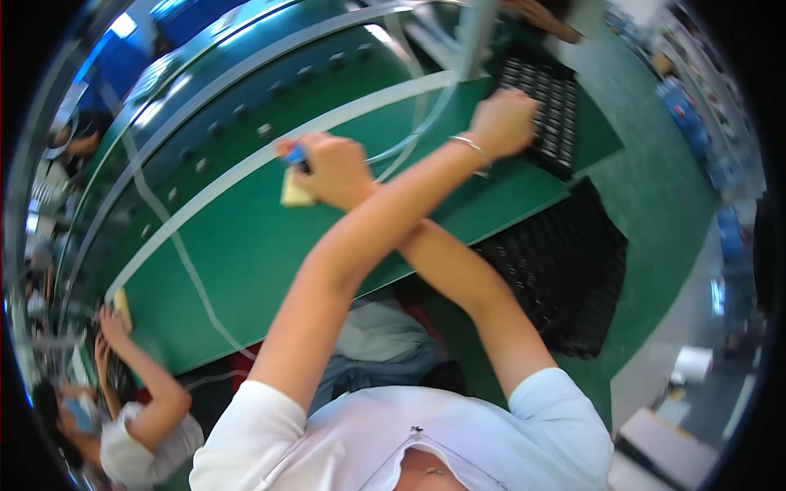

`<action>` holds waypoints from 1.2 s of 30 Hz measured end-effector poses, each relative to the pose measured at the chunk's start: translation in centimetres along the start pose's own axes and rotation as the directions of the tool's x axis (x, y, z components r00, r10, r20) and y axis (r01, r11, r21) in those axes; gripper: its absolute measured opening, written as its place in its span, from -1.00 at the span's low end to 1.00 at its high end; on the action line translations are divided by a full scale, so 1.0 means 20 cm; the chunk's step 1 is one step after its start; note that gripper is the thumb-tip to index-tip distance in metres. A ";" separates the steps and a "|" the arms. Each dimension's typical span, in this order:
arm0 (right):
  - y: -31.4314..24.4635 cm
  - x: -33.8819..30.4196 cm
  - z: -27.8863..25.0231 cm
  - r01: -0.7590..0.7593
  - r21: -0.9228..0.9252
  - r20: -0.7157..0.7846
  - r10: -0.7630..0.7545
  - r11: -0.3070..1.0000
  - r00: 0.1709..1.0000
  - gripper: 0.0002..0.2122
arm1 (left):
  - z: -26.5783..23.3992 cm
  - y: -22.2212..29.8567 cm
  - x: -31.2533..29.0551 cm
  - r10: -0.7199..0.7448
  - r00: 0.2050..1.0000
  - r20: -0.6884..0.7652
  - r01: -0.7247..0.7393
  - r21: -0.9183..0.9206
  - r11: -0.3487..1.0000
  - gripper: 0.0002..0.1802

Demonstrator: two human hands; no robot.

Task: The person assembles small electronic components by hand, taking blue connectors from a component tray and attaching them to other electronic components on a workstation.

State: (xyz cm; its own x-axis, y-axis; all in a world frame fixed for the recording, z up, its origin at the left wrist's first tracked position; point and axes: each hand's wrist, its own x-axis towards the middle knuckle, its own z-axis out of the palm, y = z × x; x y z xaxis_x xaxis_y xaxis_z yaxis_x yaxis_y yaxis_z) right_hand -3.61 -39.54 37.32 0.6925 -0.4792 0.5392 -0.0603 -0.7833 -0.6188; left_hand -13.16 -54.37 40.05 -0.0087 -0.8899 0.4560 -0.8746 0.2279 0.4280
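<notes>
From the head view, your arms are crossed over the green table [233, 282], left forearm above right. Your right hand [334, 170] is closed around a small blue-and-black piece [298, 155], its blue part showing by your thumb and fingers. A yellow block [295, 191] sits at the table just below that hand; you can't tell whether they touch. Your left hand [503, 123] is at the black tray [558, 157], over its left side, fingers curled; you can't tell whether they grip anything, since they're hidden. More black trays [577, 274] lie beyond the table's near edge.

The blue-and-black piece looks light and stiff, probably smooth enough to turn in a loose grip, so hold it around the body, clear of its ends. The block looks light, perhaps soft; take it by its sides without squeezing. The tray looks thin and may flex, so support it by the rim.
</notes>
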 end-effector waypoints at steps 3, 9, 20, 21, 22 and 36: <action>-0.05 0.01 0.02 0.039 0.089 -0.007 -0.038 0.995 0.999 -0.77 | 0.08 -0.15 0.06 0.008 0.999 -0.040 -0.006 0.057 0.998 -0.75; -0.02 0.00 -0.01 0.019 0.062 0.028 -0.021 0.998 0.999 -0.76 | 0.24 -0.09 0.12 0.119 0.993 -0.007 -0.118 0.063 0.991 -0.83; -0.03 0.03 0.04 0.034 0.023 0.045 -0.035 0.999 0.998 -0.72 | 0.00 0.05 0.06 0.209 0.973 -0.092 -0.203 0.070 0.977 -0.75; -0.02 0.03 0.05 0.014 0.013 0.046 -0.015 1.000 0.999 -0.71 | -0.06 0.09 0.03 0.173 0.979 -0.109 -0.179 -0.044 0.983 -0.78; -0.02 0.02 0.04 -0.004 0.001 0.044 0.004 1.000 0.999 -0.70 | -0.14 0.15 -0.02 0.158 0.982 -0.103 -0.171 -0.132 0.976 -0.81; -0.04 0.02 0.04 0.067 0.008 0.086 -0.068 0.998 0.994 -0.70 | -1.18 -0.27 -1.16 -0.446 0.583 -0.679 0.023 -0.536 0.844 -0.76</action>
State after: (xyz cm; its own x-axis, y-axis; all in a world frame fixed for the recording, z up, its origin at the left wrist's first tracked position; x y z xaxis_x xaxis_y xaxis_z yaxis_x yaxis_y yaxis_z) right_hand -2.76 -38.87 37.58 0.7546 -0.3889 0.5285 -0.0077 -0.8106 -0.5856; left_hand 3.17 -25.53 45.54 0.7142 -0.3528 0.6045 -0.4787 0.3839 0.7896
